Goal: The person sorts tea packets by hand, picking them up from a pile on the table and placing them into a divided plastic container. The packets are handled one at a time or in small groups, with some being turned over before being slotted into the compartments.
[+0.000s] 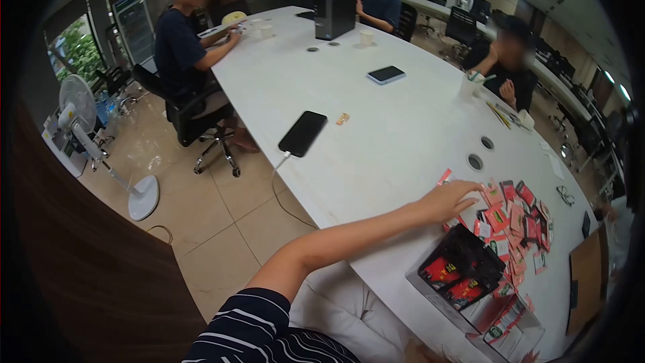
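Observation:
My left hand (455, 203) reaches across the table with its fingers stretched out over the near edge of a heap of small red and pink packets (516, 223). It holds nothing that I can see. Below it stands a clear divided box (424, 289); black-and-red packs (463, 282) fill one compartment, and upright red-and-white packets (507, 326) stand in another. Only a sliver of my right hand (531, 357) shows beside the box at the bottom edge of the view, and its fingers are mostly hidden.
A phone (303, 134) with a charging cable lies on the white table (383, 154), beyond it a second phone (386, 75). Farther off are a black computer case (334, 13), paper cups, pens (499, 114) and glasses (565, 195). Several people sit around. Cardboard (588, 279) stands at right.

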{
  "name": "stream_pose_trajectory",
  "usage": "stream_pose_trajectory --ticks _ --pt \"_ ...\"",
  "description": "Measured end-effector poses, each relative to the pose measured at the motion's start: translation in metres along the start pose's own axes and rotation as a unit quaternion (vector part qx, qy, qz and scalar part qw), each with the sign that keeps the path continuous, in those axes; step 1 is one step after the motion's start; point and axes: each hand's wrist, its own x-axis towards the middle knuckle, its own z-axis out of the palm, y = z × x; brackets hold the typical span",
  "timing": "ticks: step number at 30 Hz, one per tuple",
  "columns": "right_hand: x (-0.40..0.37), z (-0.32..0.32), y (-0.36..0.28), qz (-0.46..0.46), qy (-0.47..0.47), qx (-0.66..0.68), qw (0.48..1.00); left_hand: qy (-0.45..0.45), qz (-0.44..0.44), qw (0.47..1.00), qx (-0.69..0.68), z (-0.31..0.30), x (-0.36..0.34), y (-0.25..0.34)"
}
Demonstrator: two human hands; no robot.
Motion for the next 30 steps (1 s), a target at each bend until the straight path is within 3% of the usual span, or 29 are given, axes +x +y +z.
stream_pose_trajectory --ticks 1,2,7,9,10,16,22,26,29,30 --pt "0.003 0.000 0.006 -0.002 -0.008 0.008 1.000 0.021 0.067 0.996 0.048 0.015 0.006 -0.021" --pt "0.003 0.001 0.010 -0.001 -0.017 0.015 1.000 0.008 0.079 0.995 0.056 0.023 0.006 -0.027" --pt "-0.004 0.009 -0.011 -0.004 -0.050 -0.005 0.999 -0.085 0.078 0.982 0.153 0.041 -0.009 -0.048" --pt "-0.010 0.012 -0.019 -0.030 -0.047 -0.032 0.998 -0.088 0.068 0.984 0.140 0.040 -0.008 -0.049" --pt "-0.007 0.012 -0.017 0.018 -0.067 -0.070 0.995 -0.097 0.051 0.983 0.146 0.038 -0.010 -0.047" --pt "-0.011 0.012 -0.020 0.038 -0.064 -0.047 0.996 -0.127 0.060 0.982 0.130 0.028 -0.005 -0.033" --pt "-0.013 0.019 -0.043 0.046 -0.044 -0.068 0.996 -0.174 0.123 0.970 0.115 0.025 -0.003 -0.040" --pt "0.000 0.019 -0.057 -0.012 -0.064 -0.154 0.986 -0.157 0.081 0.978 0.115 0.021 0.001 -0.020" --pt "0.012 0.023 -0.057 -0.066 -0.144 -0.139 0.978 -0.150 0.076 0.976 0.136 0.025 0.001 -0.029" --pt "0.018 0.029 -0.063 -0.040 -0.182 -0.129 0.974 -0.140 0.076 0.977 0.143 0.026 0.001 -0.033"
